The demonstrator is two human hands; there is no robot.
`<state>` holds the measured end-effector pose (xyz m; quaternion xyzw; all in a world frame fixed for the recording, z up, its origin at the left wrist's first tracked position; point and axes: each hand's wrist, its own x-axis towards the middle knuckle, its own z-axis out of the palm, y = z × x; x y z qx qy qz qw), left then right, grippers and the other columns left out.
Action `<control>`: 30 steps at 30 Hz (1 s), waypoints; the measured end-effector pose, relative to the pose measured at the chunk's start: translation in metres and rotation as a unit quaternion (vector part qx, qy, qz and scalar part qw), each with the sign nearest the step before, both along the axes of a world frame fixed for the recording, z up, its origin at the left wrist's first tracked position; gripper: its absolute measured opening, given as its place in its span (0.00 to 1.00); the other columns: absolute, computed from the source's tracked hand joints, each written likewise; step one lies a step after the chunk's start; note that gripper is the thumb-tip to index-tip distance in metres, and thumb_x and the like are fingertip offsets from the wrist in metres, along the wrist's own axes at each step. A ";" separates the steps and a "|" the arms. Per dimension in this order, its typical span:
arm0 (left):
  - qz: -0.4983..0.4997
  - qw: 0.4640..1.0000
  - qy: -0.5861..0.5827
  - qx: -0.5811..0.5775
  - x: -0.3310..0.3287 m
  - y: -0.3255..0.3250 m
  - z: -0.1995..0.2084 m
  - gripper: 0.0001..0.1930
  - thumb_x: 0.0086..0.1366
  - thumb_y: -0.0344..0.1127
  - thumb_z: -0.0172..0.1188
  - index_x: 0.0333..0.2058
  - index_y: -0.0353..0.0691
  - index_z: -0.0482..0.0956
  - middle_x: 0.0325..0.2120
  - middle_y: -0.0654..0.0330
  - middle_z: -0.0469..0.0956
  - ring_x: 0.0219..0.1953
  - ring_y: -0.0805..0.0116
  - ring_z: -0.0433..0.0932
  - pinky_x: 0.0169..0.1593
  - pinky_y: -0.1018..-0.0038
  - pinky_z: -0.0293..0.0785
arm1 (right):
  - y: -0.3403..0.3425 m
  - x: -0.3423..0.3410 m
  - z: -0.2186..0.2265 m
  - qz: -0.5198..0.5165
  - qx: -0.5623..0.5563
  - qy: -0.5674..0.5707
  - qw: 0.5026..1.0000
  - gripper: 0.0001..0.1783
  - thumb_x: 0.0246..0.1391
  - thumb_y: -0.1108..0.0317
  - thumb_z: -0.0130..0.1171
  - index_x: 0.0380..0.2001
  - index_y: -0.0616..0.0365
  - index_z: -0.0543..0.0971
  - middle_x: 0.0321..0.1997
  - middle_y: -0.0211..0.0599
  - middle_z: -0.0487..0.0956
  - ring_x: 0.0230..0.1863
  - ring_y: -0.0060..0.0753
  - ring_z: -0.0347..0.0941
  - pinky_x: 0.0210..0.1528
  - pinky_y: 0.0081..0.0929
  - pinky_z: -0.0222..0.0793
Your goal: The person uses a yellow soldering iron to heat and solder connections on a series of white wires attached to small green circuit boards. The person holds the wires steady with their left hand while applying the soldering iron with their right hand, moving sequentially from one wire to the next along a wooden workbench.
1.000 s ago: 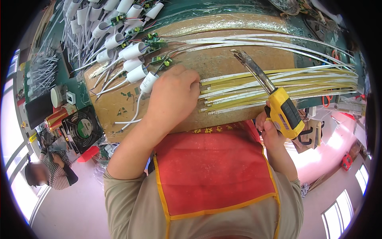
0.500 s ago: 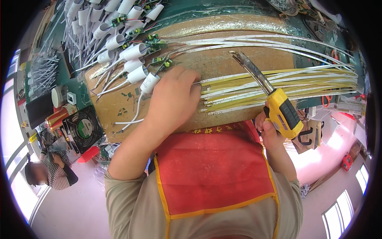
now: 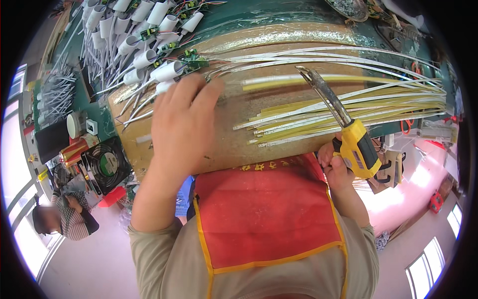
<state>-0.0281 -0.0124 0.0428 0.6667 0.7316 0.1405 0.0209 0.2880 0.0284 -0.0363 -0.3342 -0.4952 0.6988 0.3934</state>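
Holds a yellow soldering gun point(image 3: 358, 147) wrapped in the right hand's point(image 3: 337, 167) grip, at near right of the bench point(image 3: 279, 11); reaches with the left hand point(image 3: 184, 119) beside white tubes point(image 3: 167, 71), too blurred to tell if pinching. Best to hold the tip point(image 3: 309, 75) clear of the strips point(image 3: 308, 113). Points far-left, on a long axis slanting from near right.
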 end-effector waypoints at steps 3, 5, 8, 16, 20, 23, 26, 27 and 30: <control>-0.018 0.997 0.072 0.013 -0.009 0.017 -0.001 0.15 0.57 0.27 0.61 0.44 0.47 0.80 0.39 0.61 0.77 0.39 0.58 0.77 0.43 0.63 0.71 | 0.000 0.002 -0.001 -0.003 0.003 0.004 1.000 0.33 0.58 0.56 0.60 0.60 0.63 0.63 0.23 0.29 0.66 0.22 0.23 0.61 0.25 0.24 0.61; -0.016 0.995 0.099 0.002 -0.009 0.022 -0.012 0.14 0.56 0.28 0.62 0.43 0.47 0.80 0.39 0.61 0.77 0.39 0.59 0.77 0.44 0.63 0.70 | -0.001 0.002 -0.002 -0.005 0.011 0.001 1.000 0.33 0.59 0.56 0.60 0.60 0.63 0.63 0.23 0.29 0.67 0.22 0.23 0.61 0.25 0.24 0.61; -0.017 0.992 0.092 0.086 0.007 0.025 -0.016 0.13 0.55 0.29 0.63 0.41 0.45 0.80 0.37 0.61 0.77 0.38 0.60 0.76 0.43 0.64 0.71 | 0.000 0.001 -0.002 0.000 0.008 0.007 1.000 0.33 0.59 0.57 0.60 0.60 0.63 0.63 0.24 0.30 0.68 0.22 0.23 0.61 0.25 0.24 0.61; 0.001 0.994 -0.113 -0.006 0.034 0.029 -0.042 0.08 0.58 0.31 0.62 0.37 0.39 0.78 0.35 0.54 0.77 0.38 0.51 0.77 0.42 0.61 0.74 | 0.000 0.003 -0.003 0.008 0.000 0.007 1.000 0.32 0.59 0.58 0.59 0.61 0.63 0.63 0.24 0.29 0.67 0.23 0.23 0.61 0.25 0.24 0.60; 0.051 0.986 -0.159 -0.025 0.041 0.030 -0.044 0.06 0.60 0.31 0.61 0.36 0.39 0.77 0.34 0.53 0.76 0.38 0.48 0.76 0.41 0.60 0.74 | 0.000 0.002 -0.001 0.011 -0.004 0.007 1.000 0.32 0.59 0.58 0.59 0.61 0.63 0.63 0.24 0.29 0.67 0.22 0.23 0.61 0.26 0.24 0.60; 0.048 0.985 -0.163 -0.037 0.041 0.029 -0.046 0.05 0.61 0.31 0.60 0.36 0.39 0.76 0.34 0.52 0.75 0.38 0.47 0.76 0.40 0.59 0.74 | 0.000 0.002 -0.001 0.009 -0.003 0.007 1.000 0.32 0.59 0.58 0.59 0.61 0.63 0.63 0.24 0.29 0.67 0.22 0.23 0.61 0.26 0.24 0.60; 0.036 0.988 -0.148 -0.021 0.042 0.027 -0.051 0.05 0.61 0.31 0.60 0.35 0.39 0.76 0.34 0.52 0.75 0.36 0.46 0.76 0.40 0.58 0.73 | 0.001 0.001 -0.001 0.008 -0.002 0.008 1.000 0.32 0.59 0.57 0.60 0.61 0.63 0.63 0.24 0.29 0.67 0.22 0.23 0.61 0.25 0.23 0.60; 0.042 0.986 -0.159 -0.022 0.042 0.027 -0.051 0.05 0.62 0.31 0.59 0.35 0.39 0.75 0.34 0.52 0.75 0.36 0.46 0.77 0.40 0.58 0.73 | 0.001 0.002 -0.002 0.007 -0.003 0.008 1.000 0.32 0.59 0.57 0.60 0.61 0.63 0.63 0.24 0.29 0.67 0.22 0.23 0.61 0.25 0.23 0.61; 0.067 0.975 -0.205 -0.049 0.043 0.025 -0.043 0.04 0.63 0.31 0.58 0.35 0.38 0.75 0.33 0.51 0.77 0.36 0.46 0.77 0.40 0.58 0.73 | 0.001 0.001 -0.002 0.005 0.003 0.005 1.000 0.32 0.59 0.57 0.60 0.60 0.63 0.64 0.24 0.29 0.67 0.22 0.23 0.61 0.25 0.23 0.61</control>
